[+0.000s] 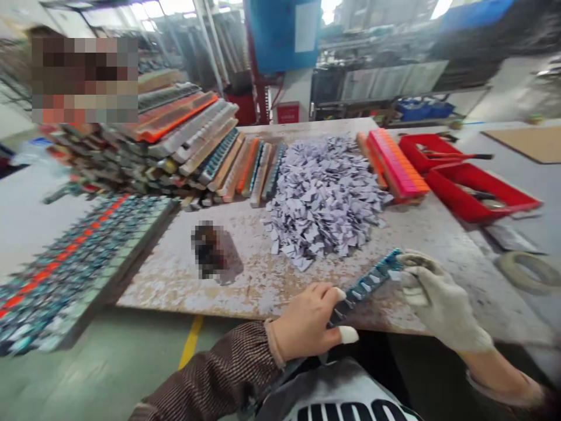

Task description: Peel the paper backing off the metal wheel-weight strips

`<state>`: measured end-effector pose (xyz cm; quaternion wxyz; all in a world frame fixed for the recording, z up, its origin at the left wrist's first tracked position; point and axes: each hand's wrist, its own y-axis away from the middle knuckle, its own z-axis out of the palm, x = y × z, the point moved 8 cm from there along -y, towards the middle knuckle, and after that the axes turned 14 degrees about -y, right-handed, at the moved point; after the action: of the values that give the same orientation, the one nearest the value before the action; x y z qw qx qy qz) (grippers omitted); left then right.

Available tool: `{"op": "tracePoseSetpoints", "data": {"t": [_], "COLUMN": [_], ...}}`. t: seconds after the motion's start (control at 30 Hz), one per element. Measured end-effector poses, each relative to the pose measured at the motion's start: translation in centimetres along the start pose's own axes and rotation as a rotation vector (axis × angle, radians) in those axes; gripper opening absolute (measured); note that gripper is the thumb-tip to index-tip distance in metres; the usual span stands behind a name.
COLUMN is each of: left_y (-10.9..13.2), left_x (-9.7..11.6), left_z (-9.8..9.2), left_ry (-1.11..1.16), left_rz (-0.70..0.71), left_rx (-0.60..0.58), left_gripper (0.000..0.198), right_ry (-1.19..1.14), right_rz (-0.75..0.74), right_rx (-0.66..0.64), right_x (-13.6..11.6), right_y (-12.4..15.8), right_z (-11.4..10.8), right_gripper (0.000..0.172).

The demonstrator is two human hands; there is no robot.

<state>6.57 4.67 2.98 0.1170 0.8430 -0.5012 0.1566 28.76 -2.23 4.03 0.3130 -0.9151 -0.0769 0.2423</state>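
My left hand point(309, 318), bare with white covers on the thumb and a fingertip, grips the near end of a dark teal slotted strip point(362, 292). The strip slants up and to the right over the table's front edge, with small pale pieces standing in its slots. At its far end is my right hand point(438, 301) in a whitish glove, fingers bent in a pinch. A small white piece point(395, 275) shows at those fingertips, against the strip. Beyond the strip lies a large heap of small white pieces point(326, 196).
Stacked strips point(188, 137) fill the back left, with a person behind them. A board of teal strips point(79, 263) juts out front left. Pink and orange strips point(394, 164), red bins point(482, 190) and a tape roll point(528, 272) lie right. A pixelated object point(230, 254) stands mid-table.
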Motion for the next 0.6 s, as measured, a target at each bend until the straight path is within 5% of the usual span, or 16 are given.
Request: {"op": "tracePoseSetpoints", "data": {"t": [0.27,0.6], "left_y": [-0.1,-0.3], "left_x": [-0.1,-0.6], "left_z": [1.5,1.9], "left_ry": [0.055,0.108], "left_rz": [-0.025,-0.033], "left_rx": [-0.155,-0.168], "left_gripper": [0.048,0.047], "right_ry": [0.117,0.153], "right_rz": [-0.064,-0.104], "right_rx": [-0.055,-0.302], "right_x": [0.1,1.2], "right_y": [-1.0,-3.1], "right_z": [1.5,4.0], "right_gripper": [0.005,0.017]}}
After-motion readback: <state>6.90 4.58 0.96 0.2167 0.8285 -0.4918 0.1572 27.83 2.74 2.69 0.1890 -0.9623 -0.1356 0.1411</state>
